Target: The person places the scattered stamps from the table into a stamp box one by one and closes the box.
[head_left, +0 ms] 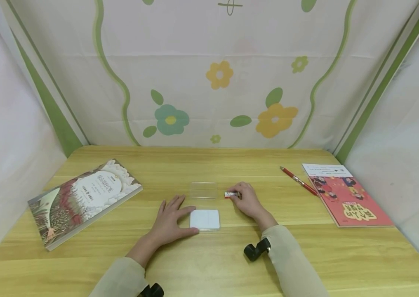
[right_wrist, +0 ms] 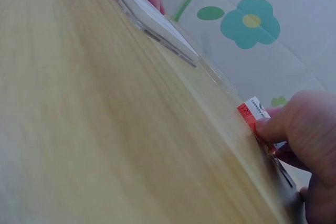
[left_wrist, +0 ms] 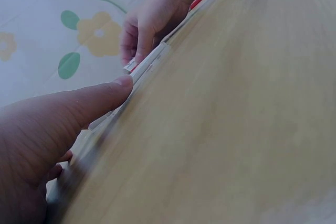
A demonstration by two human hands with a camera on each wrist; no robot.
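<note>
Widely splayed left hand (head_left: 168,222) against case (head_left: 204,220)

The left grip (left_wrist: 55,121) touches a thin white slab (left_wrist: 151,60) on the wooden bench (left_wrist: 210,103), while the right grip (left_wrist: 150,22) pinches a small red-and-white piece (left_wrist: 129,67) before flower-printed cloth (left_wrist: 31,17).

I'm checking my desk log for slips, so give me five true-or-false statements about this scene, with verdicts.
1. The right hand holds a red-and-white stamp. True.
2. The left hand grips the red pen. False: its thumb touches the clear case; the pen lies by the red booklet.
3. The clear plastic lid lies beyond the case. True.
4. The red booklet stands upright. False: it lies flat.
5. The illustrated book lies left of both hands. True.
</note>
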